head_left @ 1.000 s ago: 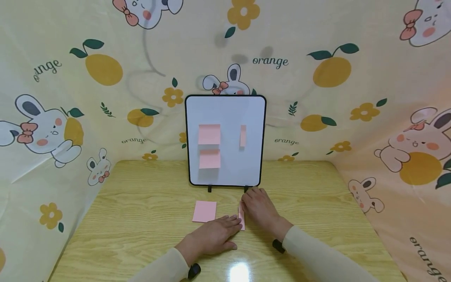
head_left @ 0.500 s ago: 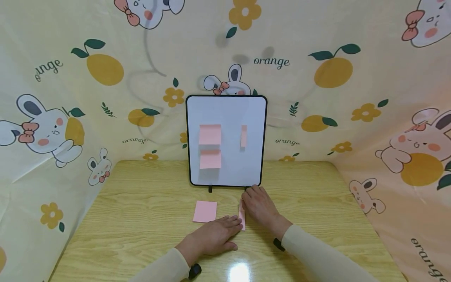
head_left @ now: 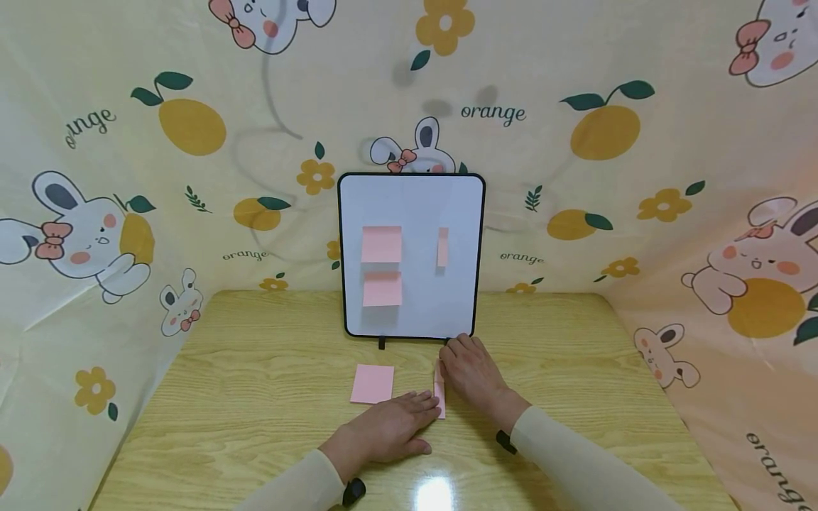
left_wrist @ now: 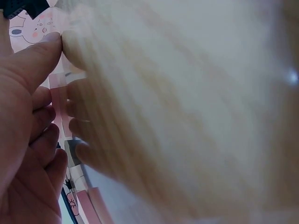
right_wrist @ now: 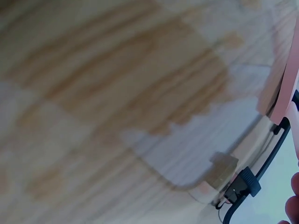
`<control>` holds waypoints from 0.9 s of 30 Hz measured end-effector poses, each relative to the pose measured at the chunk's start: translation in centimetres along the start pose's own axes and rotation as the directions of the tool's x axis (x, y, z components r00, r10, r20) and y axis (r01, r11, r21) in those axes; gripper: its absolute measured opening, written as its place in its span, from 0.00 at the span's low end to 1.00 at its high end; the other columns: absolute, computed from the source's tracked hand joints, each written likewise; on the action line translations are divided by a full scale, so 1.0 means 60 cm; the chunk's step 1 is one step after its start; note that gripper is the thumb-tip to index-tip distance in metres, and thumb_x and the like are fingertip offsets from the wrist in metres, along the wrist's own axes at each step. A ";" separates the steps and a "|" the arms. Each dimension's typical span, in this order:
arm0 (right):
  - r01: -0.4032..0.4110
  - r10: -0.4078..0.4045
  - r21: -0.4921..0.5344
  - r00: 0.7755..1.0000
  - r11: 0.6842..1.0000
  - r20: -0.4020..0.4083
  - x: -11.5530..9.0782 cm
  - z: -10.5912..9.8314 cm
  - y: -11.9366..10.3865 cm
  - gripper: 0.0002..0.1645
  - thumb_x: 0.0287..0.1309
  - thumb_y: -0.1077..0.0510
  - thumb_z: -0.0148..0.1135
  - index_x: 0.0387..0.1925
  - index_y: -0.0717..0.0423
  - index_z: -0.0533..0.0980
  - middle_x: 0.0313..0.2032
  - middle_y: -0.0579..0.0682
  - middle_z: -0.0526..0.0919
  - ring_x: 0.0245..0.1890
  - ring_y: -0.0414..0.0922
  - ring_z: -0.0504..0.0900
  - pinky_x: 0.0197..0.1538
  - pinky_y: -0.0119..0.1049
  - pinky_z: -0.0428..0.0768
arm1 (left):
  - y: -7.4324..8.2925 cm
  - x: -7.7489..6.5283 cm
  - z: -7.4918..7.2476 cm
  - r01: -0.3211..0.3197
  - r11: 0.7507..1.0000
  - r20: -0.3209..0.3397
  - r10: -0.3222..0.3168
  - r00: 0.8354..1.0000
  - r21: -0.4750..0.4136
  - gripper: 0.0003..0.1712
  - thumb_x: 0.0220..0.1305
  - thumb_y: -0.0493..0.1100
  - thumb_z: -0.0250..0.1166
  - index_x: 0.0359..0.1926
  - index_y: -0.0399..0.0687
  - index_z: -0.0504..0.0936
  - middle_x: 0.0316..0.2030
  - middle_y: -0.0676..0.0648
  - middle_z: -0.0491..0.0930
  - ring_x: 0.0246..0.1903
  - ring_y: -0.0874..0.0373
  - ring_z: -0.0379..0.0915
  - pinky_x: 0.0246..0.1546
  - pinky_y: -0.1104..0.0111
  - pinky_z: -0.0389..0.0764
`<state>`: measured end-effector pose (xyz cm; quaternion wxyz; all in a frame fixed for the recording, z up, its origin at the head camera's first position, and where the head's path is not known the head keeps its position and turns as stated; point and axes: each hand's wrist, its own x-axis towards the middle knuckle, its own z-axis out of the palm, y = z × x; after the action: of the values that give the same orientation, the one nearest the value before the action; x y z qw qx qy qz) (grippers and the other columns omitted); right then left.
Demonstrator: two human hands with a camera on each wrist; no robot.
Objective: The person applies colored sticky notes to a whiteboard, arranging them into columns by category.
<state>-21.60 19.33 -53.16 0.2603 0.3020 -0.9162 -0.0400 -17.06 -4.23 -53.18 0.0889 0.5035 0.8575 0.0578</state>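
My left hand [head_left: 388,426] lies flat on the table, its straight fingertips touching the lower left edge of a narrow pink sticky-note pad [head_left: 439,407]. At the pad's far end my right hand [head_left: 474,374] pinches the top of a narrow sticky note; the fingertips are partly hidden from the head camera. In the right wrist view a pink strip [right_wrist: 289,74] stands up from the wood. The left wrist view shows pink paper [left_wrist: 59,100] beyond the left hand's fingers. A square pink sticky-note pad [head_left: 373,384] lies to the left of the narrow one.
A black-framed whiteboard [head_left: 418,312] stands upright behind the hands on small black feet [head_left: 382,343]. Stuck to it are two square pink notes, an upper one [head_left: 381,245] and a lower one [head_left: 383,289], and one narrow note [head_left: 443,247]. Printed cloth [head_left: 409,85] surrounds the wooden table [head_left: 255,369].
My right hand has shifted slightly away from me, and the far part of the narrow note rises a little with it. My left hand stays in place.
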 end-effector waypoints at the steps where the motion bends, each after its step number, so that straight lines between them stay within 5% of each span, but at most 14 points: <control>1: -0.001 0.001 0.002 1.000 1.000 0.000 0.000 -0.001 0.000 0.09 0.67 0.58 0.70 0.33 0.53 0.76 0.33 0.48 0.78 0.35 0.47 0.73 0.38 0.38 0.72 | 0.000 0.000 0.000 -0.001 1.000 -0.002 0.001 1.000 0.003 0.37 0.81 0.62 0.54 0.80 0.48 0.66 0.80 0.50 0.63 0.81 0.57 0.54 0.81 0.65 0.60; 13: -0.029 0.029 0.025 1.000 0.999 -0.008 0.008 -0.005 0.009 0.07 0.67 0.59 0.68 0.34 0.53 0.77 0.32 0.48 0.78 0.36 0.48 0.74 0.38 0.38 0.72 | 0.001 -0.001 -0.001 0.002 1.000 -0.002 -0.002 1.000 -0.012 0.37 0.81 0.62 0.54 0.80 0.48 0.67 0.80 0.50 0.62 0.81 0.57 0.55 0.81 0.65 0.60; 27: -0.032 0.048 0.082 0.979 0.996 -0.200 0.046 -0.045 0.043 0.06 0.65 0.60 0.72 0.33 0.55 0.80 0.33 0.49 0.84 0.38 0.50 0.80 0.36 0.41 0.75 | -0.002 -0.001 0.001 -0.006 1.000 -0.018 0.006 1.000 -0.020 0.38 0.80 0.63 0.55 0.80 0.48 0.67 0.80 0.49 0.63 0.81 0.56 0.56 0.80 0.65 0.62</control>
<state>-23.52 20.05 -48.98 0.3404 0.2959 -0.8919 0.0317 -17.12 -4.36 -53.24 0.0860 0.5045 0.8562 0.0710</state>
